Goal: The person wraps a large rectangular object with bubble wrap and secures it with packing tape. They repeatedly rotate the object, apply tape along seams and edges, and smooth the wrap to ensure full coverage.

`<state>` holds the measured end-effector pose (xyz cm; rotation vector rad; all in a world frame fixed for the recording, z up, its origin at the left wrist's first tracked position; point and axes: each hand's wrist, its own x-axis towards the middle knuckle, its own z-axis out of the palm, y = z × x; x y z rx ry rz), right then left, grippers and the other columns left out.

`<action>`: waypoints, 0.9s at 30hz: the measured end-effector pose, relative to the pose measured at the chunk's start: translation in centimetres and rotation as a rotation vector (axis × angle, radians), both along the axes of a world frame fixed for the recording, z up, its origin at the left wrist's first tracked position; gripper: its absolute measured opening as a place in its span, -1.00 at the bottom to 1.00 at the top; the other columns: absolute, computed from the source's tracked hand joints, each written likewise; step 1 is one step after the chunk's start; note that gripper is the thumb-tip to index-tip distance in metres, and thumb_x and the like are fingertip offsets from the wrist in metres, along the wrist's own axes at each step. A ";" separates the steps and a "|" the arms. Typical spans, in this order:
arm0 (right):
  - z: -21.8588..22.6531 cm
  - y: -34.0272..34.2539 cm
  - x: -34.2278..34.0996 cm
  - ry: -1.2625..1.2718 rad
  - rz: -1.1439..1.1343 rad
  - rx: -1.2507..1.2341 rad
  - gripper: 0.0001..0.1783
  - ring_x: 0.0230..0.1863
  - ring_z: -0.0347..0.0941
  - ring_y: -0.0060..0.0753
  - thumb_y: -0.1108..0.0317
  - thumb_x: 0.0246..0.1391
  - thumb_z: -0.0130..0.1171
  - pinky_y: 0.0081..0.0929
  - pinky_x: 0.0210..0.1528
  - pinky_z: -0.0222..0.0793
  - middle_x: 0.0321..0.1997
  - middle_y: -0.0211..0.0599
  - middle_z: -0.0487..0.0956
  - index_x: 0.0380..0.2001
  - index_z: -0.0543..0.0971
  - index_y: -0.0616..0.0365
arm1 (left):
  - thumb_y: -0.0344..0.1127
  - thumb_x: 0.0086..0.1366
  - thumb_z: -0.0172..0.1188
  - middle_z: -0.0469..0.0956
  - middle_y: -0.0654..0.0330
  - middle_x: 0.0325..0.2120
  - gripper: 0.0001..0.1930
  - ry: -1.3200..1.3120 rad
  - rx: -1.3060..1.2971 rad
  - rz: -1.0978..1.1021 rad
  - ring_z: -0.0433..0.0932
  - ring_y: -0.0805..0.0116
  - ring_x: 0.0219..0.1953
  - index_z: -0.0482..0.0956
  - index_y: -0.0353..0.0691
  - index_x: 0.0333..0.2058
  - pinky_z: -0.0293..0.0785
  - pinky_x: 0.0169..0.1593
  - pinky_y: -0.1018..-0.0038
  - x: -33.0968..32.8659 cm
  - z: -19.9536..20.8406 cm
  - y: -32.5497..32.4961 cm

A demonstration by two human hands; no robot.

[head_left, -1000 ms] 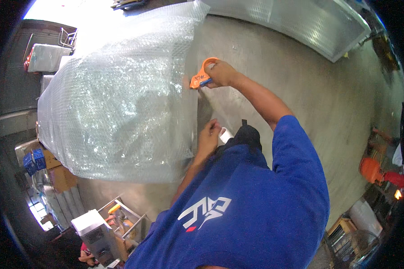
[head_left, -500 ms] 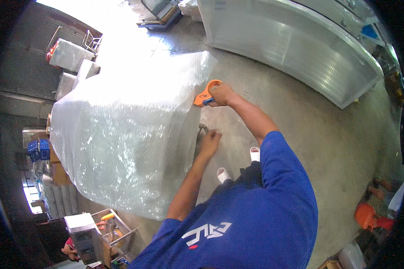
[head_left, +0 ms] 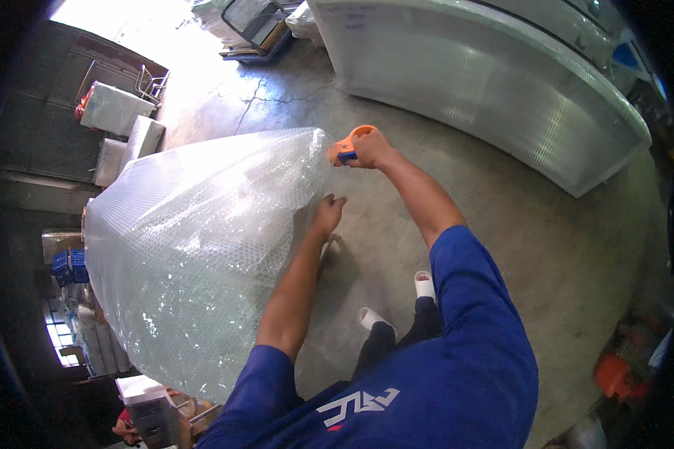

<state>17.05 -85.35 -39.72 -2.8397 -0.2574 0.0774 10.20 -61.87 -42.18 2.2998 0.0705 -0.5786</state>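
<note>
A large panel-like object covered in clear bubble wrap [head_left: 195,239] fills the left and middle. Gripped in my right hand [head_left: 372,150] is an orange tape dispenser [head_left: 344,150] with a blue part. Its front end meets the far right corner of the wrap, and clear tape seems to run there. My left hand [head_left: 328,213] is beside the wrap's right edge, fingers apart, with nothing visible in it. Whether its palm touches the wrap is hidden.
A long wrapped panel [head_left: 479,82] stands at the far right. A loaded cart [head_left: 258,49] is at the back. Wrapped boxes [head_left: 116,108] and a blue crate [head_left: 69,267] line the left side. My white slippers [head_left: 373,319] rest on the concrete floor.
The wrap's far edge has come down and toward me, uncovering floor behind it. My left hand has moved left and slightly away from me; the right hand keeps the dispenser at the wrap's corner.
</note>
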 end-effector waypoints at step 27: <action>-3.3 -2.7 -12.5 0.512 -0.157 0.869 -0.59 -0.42 0.57 -0.57 0.04 0.14 0.38 -0.51 -0.32 0.47 -0.42 -0.35 0.69 -0.31 0.71 0.25 | 0.01 0.59 -0.35 0.01 0.07 0.51 -0.42 -0.118 -0.415 -0.210 -0.03 0.09 0.54 0.07 0.00 0.49 -0.13 0.57 0.21 8.0 -7.6 -1.7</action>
